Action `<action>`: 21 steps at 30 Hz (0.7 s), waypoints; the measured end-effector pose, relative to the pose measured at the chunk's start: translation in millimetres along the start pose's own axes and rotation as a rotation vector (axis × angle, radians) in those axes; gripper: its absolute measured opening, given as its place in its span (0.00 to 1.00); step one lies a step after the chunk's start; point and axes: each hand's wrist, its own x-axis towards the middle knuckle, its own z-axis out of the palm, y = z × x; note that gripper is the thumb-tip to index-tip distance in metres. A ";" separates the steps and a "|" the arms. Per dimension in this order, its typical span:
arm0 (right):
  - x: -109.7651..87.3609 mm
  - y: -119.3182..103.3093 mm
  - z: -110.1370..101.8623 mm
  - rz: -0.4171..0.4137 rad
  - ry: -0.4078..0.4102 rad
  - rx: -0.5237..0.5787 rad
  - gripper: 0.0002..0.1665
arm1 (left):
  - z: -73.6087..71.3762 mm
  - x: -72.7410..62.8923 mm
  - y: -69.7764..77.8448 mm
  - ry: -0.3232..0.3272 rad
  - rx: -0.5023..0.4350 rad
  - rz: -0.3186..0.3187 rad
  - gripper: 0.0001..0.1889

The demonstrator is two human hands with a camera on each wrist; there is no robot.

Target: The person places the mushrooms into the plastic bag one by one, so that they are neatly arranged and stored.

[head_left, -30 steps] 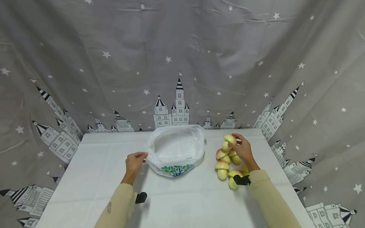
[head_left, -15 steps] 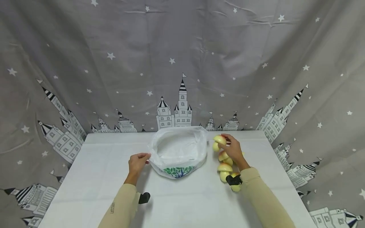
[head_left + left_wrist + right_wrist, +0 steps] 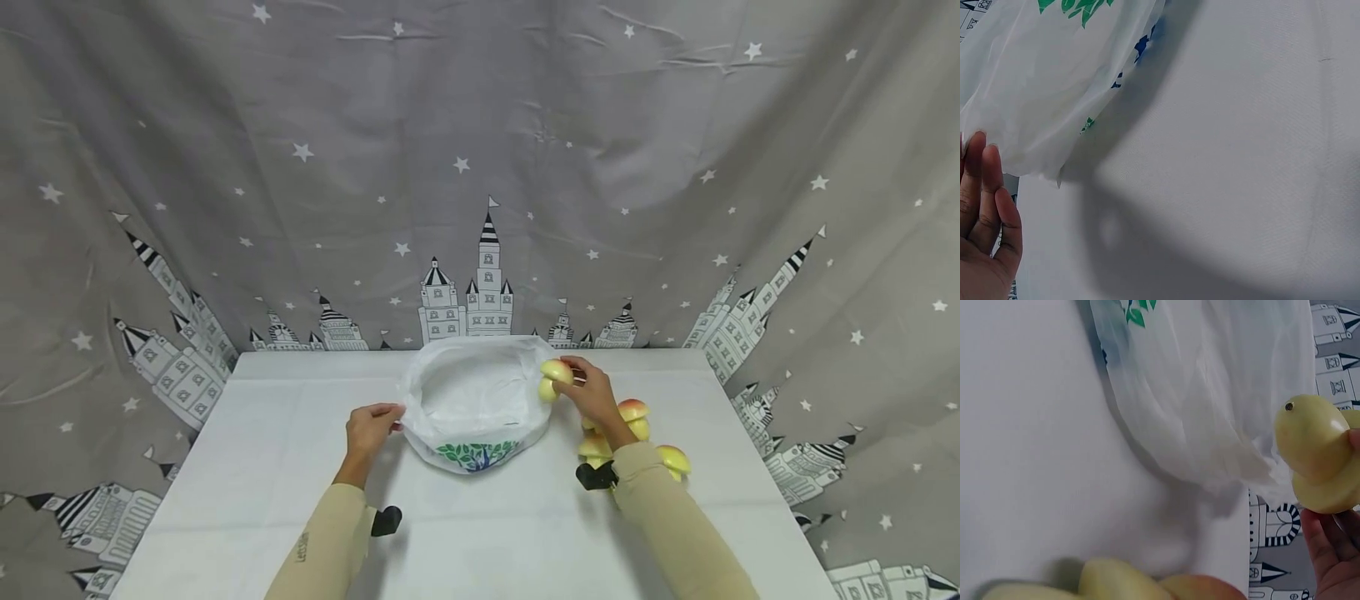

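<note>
A white plastic bag point(image 3: 427, 429) with a green and blue tree print stands on the table with its mouth spread wide. My left hand point(image 3: 369, 432) pinches the bag's left rim between thumb and fingers; the left wrist view shows those fingers point(image 3: 982, 206) at the thin plastic. At the opposite rim, my right hand point(image 3: 592, 392) holds a yellow toy mushroom point(image 3: 553, 382) by its cap. In the right wrist view, the mushroom's stem point(image 3: 1311, 434) points up toward the camera, overlapping the bag's edge.
Several more yellow mushrooms with reddish caps point(image 3: 633, 410) lie on the white tablecloth point(image 3: 480, 542), partly hidden under my right forearm. One mushroom point(image 3: 673, 460) lies at the right of that group. A grey curtain point(image 3: 337, 100) printed with castles and stars hangs behind the table.
My right hand has carried the mushroom leftward from the pile to the bag's right rim. My left hand keeps its pinch on the bag. The head view has shifted slightly.
</note>
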 end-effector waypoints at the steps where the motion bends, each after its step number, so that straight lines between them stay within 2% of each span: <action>1: 0.4 -1.0 2.6 -0.006 -0.006 0.000 0.31 | 0.9 0.3 0.1 0.001 -0.004 0.004 0.14; 10: 6.9 -8.6 25.5 -0.056 -0.041 -0.003 0.30 | 2.8 0.6 0.5 0.005 -0.003 0.009 0.14; 21: 8.6 -17.4 49.3 -0.069 -0.093 0.006 0.30 | 1.9 -0.9 0.7 0.008 0.011 0.016 0.14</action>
